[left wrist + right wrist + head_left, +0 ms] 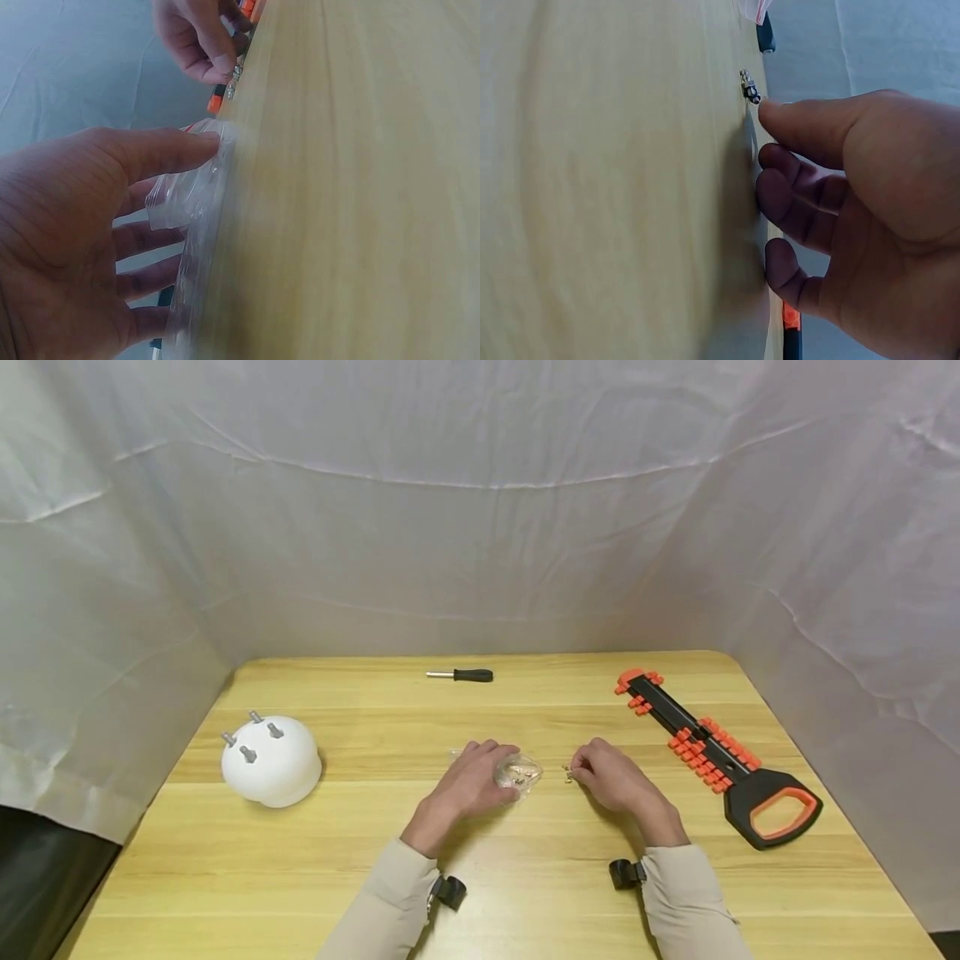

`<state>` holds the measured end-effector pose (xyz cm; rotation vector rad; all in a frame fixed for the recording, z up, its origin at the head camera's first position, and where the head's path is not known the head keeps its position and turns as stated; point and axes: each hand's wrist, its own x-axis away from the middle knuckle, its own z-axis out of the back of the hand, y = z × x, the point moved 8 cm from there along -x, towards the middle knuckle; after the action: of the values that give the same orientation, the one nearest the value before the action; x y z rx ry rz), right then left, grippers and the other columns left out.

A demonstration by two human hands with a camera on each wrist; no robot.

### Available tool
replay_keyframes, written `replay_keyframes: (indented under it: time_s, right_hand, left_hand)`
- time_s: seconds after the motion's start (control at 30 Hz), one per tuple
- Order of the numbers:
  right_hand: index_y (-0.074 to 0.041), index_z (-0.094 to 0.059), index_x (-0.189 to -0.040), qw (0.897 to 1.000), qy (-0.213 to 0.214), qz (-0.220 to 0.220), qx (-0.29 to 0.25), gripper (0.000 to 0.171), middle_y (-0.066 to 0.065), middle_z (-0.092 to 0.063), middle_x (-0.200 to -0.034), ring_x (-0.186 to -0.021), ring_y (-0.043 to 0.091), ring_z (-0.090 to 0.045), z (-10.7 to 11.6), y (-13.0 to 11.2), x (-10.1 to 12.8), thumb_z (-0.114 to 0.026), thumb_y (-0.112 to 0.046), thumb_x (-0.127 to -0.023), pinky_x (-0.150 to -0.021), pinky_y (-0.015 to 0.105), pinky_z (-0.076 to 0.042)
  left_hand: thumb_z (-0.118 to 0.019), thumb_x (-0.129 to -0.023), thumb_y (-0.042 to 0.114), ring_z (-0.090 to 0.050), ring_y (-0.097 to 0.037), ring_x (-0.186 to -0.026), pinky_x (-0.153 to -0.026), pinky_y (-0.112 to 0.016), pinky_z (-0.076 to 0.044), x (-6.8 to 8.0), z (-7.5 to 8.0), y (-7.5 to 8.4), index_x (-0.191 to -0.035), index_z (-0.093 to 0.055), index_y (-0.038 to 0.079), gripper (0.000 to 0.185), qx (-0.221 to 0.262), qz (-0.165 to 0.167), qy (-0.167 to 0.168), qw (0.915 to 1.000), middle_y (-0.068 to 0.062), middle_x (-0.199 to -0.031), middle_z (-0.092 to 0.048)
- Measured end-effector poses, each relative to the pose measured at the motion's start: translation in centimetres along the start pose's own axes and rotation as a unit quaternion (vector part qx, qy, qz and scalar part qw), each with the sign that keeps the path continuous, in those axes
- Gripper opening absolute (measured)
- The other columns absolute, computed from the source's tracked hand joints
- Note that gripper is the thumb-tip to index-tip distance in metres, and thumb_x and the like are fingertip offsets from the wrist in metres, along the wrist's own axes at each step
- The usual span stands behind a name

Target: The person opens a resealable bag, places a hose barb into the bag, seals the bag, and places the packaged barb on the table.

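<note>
My left hand holds a small clear zip bag low over the table, thumb across its near side and fingers behind. Some small metal pieces show through the plastic. Right of the bag, a little cluster of small metal screws lies on the wood. Beside that cluster is my right hand, its fingers loosely bent. In the right wrist view the thumb tip is at the edge of the screws, and no screw shows between thumb and fingers.
On the wooden table, a white rounded object with grey pegs stands at left. A screwdriver with a black handle lies at the back. At right lies a long black and orange tool with a loop handle.
</note>
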<state>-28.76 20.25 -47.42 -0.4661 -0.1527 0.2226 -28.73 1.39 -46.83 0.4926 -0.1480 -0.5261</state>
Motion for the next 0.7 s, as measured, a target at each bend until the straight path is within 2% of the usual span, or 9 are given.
replay_keyframes:
  time_s: [0.23, 0.47, 0.7]
  right_hand:
    - [-0.014, -0.062, -0.089, 0.999, 0.000, 0.047, -0.008, 0.008, 0.000, -0.053, -0.092, -0.082, 0.013, -0.048, -0.3, -1.3, -0.1, -0.059, -0.015, -0.096, -0.077, 0.033, -0.045]
    - [-0.015, -0.064, -0.091, 0.994, 0.000, 0.097, -0.040, 0.006, -0.002, -0.055, -0.092, -0.084, 0.011, -0.051, -0.8, -3.3, -0.3, -0.060, -0.015, -0.095, -0.078, 0.031, -0.047]
    - [-0.015, -0.064, -0.094, 0.994, -0.001, 0.095, -0.052, 0.006, -0.004, -0.054, -0.093, -0.084, 0.010, -0.051, -1.3, -4.5, -0.7, -0.058, -0.016, -0.096, -0.079, 0.030, -0.048]
  left_hand:
    - [-0.074, -0.081, 0.034, -0.050, -0.020, -0.113, -0.094, -0.037, -0.048, 0.0, 0.1, -0.1, -0.141, -0.049, 0.021, 0.066, 0.000, -0.002, 0.002, 1.0000, -0.001, -0.129, -0.059]
    - [-0.074, -0.081, 0.035, -0.051, -0.020, -0.114, -0.098, -0.037, -0.047, 0.1, 0.1, 0.0, -0.141, -0.048, 0.021, 0.067, -0.015, -0.003, -0.004, 0.9999, -0.001, -0.130, -0.058]
    - [-0.073, -0.082, 0.036, -0.052, -0.020, -0.113, -0.097, -0.036, -0.047, 0.2, 0.2, 0.0, -0.141, -0.049, 0.021, 0.066, -0.027, -0.009, 0.000, 0.9996, 0.000, -0.129, -0.059]
